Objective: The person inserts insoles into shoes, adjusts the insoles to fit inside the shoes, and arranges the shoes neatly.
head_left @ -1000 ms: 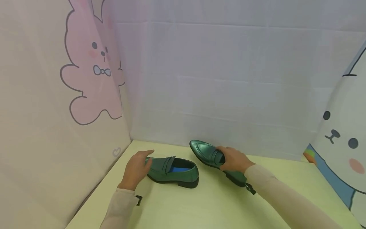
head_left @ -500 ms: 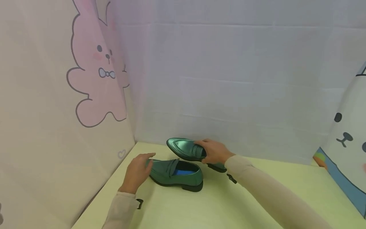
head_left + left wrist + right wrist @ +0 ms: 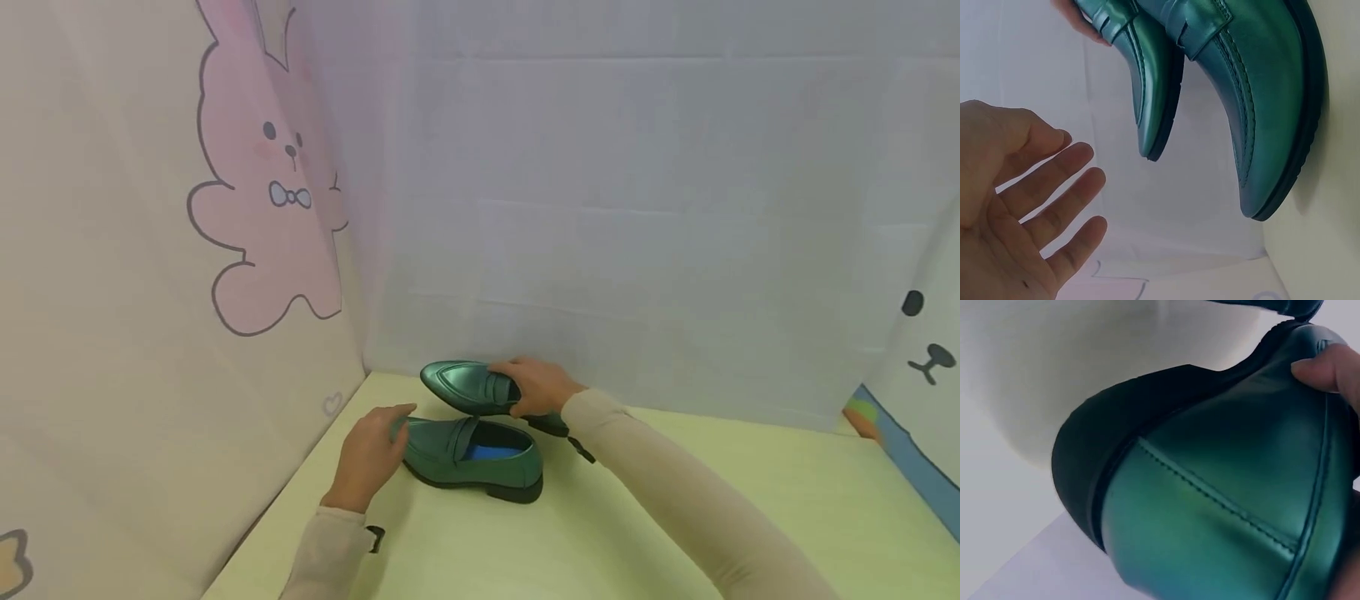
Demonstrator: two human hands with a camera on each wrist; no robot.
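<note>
Two green loafers with black soles lie side by side in the head view, toes pointing left. The near loafer [image 3: 450,471] stands on the table, its blue insole visible. Behind it, my right hand [image 3: 542,386] grips the far loafer [image 3: 457,381] by the opening, seemingly just above the tabletop. My left hand [image 3: 366,458] is beside the near loafer's toe, fingers extended and holding nothing; the left wrist view shows this hand [image 3: 1029,194] apart from both shoes. In the right wrist view, the thumb [image 3: 1322,369] presses the side of the gripped loafer [image 3: 1204,481], heel toward the camera.
A pale yellow-green table [image 3: 480,550] carries the shoes. White cloth [image 3: 600,208] hangs just behind it, and a side cloth with a pink rabbit print [image 3: 255,225] borders the left edge. Another printed animal [image 3: 933,358] is on the right.
My right hand has brought the far loafer leftward, turning it from a slant to nearly parallel with the near loafer, close behind it. The left hand stays by the near loafer's toe.
</note>
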